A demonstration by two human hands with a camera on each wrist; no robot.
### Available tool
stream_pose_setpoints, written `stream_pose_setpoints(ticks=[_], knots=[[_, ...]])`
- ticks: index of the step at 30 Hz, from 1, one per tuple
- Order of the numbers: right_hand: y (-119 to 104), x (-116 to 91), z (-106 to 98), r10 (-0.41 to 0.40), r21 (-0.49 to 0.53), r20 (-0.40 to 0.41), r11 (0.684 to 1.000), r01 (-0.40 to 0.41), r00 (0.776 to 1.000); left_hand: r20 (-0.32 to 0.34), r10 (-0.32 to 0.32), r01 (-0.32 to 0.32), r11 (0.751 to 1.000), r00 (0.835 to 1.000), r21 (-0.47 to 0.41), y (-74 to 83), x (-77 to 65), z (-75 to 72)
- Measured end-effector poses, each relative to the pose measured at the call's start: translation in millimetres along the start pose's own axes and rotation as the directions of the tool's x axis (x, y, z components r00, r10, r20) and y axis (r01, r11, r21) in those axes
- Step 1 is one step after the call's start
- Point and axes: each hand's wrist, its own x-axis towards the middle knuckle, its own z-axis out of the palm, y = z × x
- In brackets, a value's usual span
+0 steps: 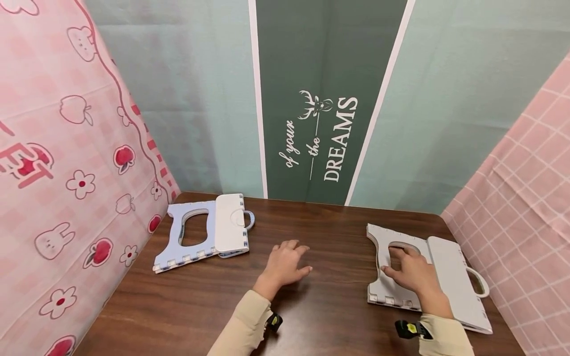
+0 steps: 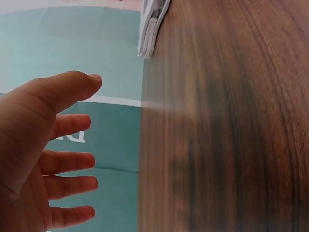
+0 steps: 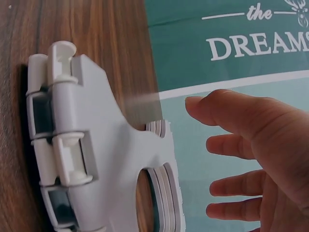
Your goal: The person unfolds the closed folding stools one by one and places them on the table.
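Note:
A white folding step stool (image 1: 450, 277), folded flat, lies on the right side of the brown wooden table. Over its oval opening hovers my right hand (image 1: 414, 274), fingers loosely extended and holding nothing. In the right wrist view the fingertips (image 3: 222, 145) show a gap from the stool's hinged legs (image 3: 104, 140). My left hand (image 1: 283, 267) hangs above the middle of the table with its fingers spread and nothing in them. A second folding step stool (image 1: 193, 230), light blue with a white panel, lies folded at the far left.
The dark wooden table (image 1: 329, 306) meets a green fabric backdrop (image 1: 311, 188) at its far edge. Pink patterned cloth (image 1: 75, 227) hangs on the left and pink checked cloth (image 1: 530, 217) on the right, close to the white stool. Each stool has a looped handle at its right end.

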Motion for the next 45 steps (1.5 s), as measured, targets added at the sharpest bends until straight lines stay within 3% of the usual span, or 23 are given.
stream_pose_setpoints(ticks=[15,29,39,45], knots=[[16.4,-8.0,-3.4,0.067,0.01,0.076,0.998,-0.068,0.995,-0.003,0.065,-0.065,0.997,0.998,0.048,25.5,10.4,14.8],[31.1,-12.5,-4.4,0.105,0.001,0.088,0.994,-0.106,0.991,0.096,0.095,-0.101,0.993,0.991,0.055,51.8,24.5,22.9],[44.1,-17.0,-10.8,0.145,0.0,0.144,0.989,-0.147,0.979,0.11,0.148,-0.159,0.982,0.983,0.1,71.0,33.8,25.5],[49.7,-20.4,-15.1,0.175,-0.012,0.185,0.984,-0.176,0.967,0.138,0.174,-0.185,0.981,0.975,0.065,81.7,39.6,26.2]])
